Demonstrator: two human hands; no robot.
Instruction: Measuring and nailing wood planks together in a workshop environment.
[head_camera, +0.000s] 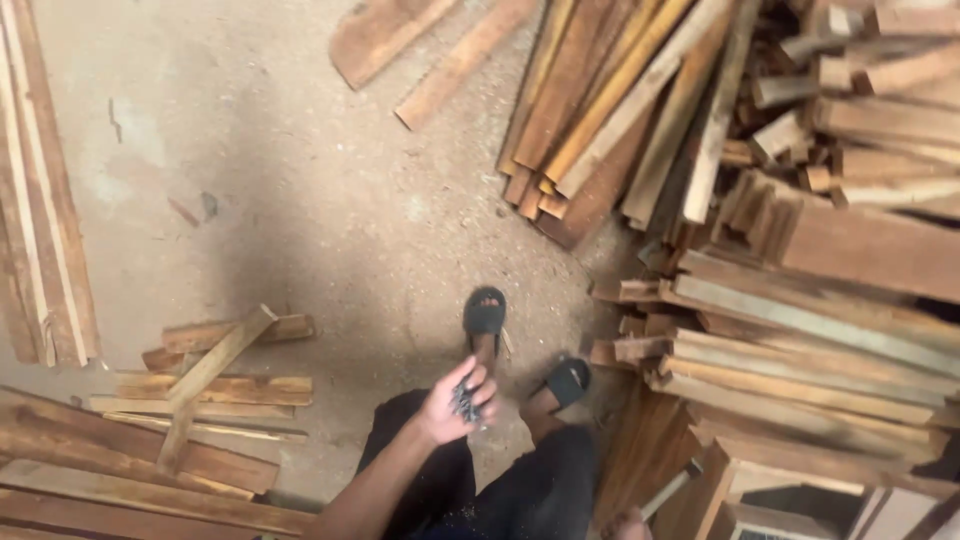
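Note:
My left hand (452, 403) is raised in front of my legs, its fingers curled around a small bunch of dark metal pieces (466, 402) that look like nails. Below it are my black trousers and my two feet in black sandals (484, 312), standing on a dusty concrete floor (300, 190). Only a sliver of skin, probably my right hand (626, 523), shows at the bottom edge beside a stack of boards. What it holds is hidden.
A large heap of planks and offcuts (800, 250) fills the right side, close to my right foot. Long boards (600, 90) lean in at the top. Loose planks (200, 390) lie at the lower left, with more boards (40, 220) along the left edge.

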